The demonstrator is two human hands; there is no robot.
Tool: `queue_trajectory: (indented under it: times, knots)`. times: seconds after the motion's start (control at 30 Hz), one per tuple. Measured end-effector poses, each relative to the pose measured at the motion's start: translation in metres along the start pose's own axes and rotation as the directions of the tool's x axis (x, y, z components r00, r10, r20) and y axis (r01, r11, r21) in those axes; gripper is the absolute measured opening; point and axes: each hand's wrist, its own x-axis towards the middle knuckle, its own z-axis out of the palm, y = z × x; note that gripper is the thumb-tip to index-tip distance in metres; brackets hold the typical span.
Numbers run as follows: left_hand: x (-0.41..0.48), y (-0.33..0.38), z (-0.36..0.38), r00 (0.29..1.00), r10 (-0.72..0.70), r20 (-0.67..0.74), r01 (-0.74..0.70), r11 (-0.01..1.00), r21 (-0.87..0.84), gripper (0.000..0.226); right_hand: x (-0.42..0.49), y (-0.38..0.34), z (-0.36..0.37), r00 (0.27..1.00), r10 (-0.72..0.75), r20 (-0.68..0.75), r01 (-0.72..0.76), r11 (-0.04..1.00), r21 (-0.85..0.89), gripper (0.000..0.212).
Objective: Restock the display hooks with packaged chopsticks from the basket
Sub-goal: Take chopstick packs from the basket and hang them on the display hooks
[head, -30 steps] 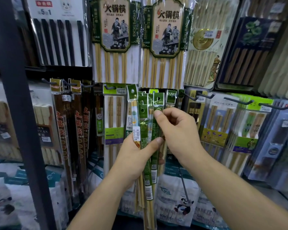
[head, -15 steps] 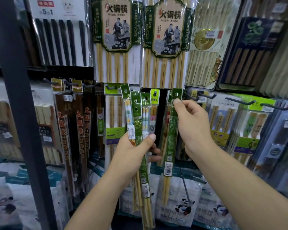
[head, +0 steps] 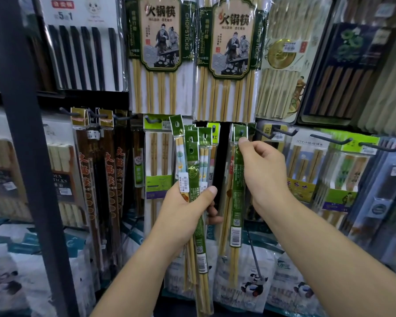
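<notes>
Now your right hand (head: 261,170) pinches the top of one green pack (head: 237,191) at a hook (head: 239,133). Your left hand (head: 188,211) grips a bundle (head: 193,156) just beside. Big packs (head: 160,53) hang close above the hook.

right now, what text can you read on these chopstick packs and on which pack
"火锅筷": left green-headed pack and right green-headed pack, top row.
"CHOPSTICKS": side strip of both.
"5" and "1", blurred character between: white pack of black chopsticks.
"JOY-HER": pale pack at right.
Too small to read: stickers and print on the bundle in the left hand and the green pack pinched by the right hand.
</notes>
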Motion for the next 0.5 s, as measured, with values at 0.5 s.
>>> queue_trajectory:
  times: [0.5]
  knots:
    - [0.0, -0.001, 0.002, 0.997, 0.018, 0.081, -0.017, 1.0, -0.008, 0.007, -0.021, 0.006, -0.005, 0.969, -0.175, 0.176, 0.184, 0.982, -0.035, 0.02]
